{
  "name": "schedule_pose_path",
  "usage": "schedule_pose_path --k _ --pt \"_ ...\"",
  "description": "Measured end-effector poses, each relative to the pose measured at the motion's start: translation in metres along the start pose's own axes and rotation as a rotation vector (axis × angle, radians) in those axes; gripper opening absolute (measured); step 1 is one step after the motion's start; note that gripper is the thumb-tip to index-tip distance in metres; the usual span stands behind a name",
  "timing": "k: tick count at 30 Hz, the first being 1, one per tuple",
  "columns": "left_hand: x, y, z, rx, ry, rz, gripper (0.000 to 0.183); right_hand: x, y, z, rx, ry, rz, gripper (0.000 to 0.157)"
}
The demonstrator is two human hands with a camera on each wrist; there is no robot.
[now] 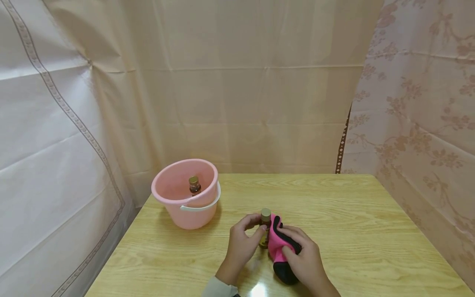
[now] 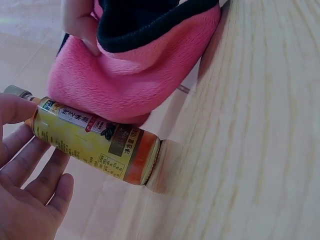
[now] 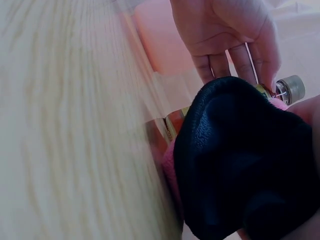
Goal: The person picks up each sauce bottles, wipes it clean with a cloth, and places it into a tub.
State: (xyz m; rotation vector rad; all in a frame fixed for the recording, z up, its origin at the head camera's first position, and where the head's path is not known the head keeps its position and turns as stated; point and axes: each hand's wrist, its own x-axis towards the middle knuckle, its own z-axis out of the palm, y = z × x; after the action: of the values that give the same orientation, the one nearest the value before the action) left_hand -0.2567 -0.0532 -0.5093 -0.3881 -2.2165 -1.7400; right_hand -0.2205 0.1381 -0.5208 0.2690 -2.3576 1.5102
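Note:
A small sesame oil bottle (image 2: 95, 137) with a yellow label and gold-toned cap stands upright at the table's front middle. My left hand (image 1: 241, 243) pinches it near the neck between thumb and forefinger, the other fingers behind it. To its right, my right hand (image 1: 308, 258) grips a soft pink fleece piece (image 1: 276, 243) with black trim and a black end. In the left wrist view its black-lined opening (image 2: 145, 25) shows, and its pink side lies against the bottle. The black part (image 3: 240, 160) hides much of the bottle in the right wrist view.
A pink bucket (image 1: 196, 218) with a white handle (image 1: 202, 207) stands at the table's back left. Inside it is another dark bottle with a gold cap (image 1: 193, 180). The wooden table (image 1: 352, 231) is bordered by hanging curtains (image 1: 259, 90) at the back and sides.

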Motion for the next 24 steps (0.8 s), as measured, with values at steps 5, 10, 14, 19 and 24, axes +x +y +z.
schedule_pose_path --k 5,10,14,19,24 --pt "-0.0003 0.0008 -0.0005 -0.013 -0.009 -0.021 0.023 -0.0007 0.0003 0.0011 -0.027 -0.029 0.058 0.052" --pt "-0.0009 0.0017 -0.0008 -0.01 -0.019 -0.028 0.025 -0.0006 0.0014 0.002 -0.047 -0.045 0.089 0.051" --pt "-0.0011 0.0024 -0.0007 -0.006 -0.024 -0.026 0.026 -0.0005 0.0022 0.0022 -0.059 -0.037 0.072 0.052" --pt "-0.0006 0.0033 -0.0007 0.029 -0.013 0.007 0.028 -0.0013 0.0024 0.0021 -0.086 -0.003 0.006 0.055" --pt "-0.0002 0.0026 -0.0006 0.052 0.0 0.016 0.029 -0.0029 -0.0001 0.0011 -0.08 0.023 -0.046 0.058"
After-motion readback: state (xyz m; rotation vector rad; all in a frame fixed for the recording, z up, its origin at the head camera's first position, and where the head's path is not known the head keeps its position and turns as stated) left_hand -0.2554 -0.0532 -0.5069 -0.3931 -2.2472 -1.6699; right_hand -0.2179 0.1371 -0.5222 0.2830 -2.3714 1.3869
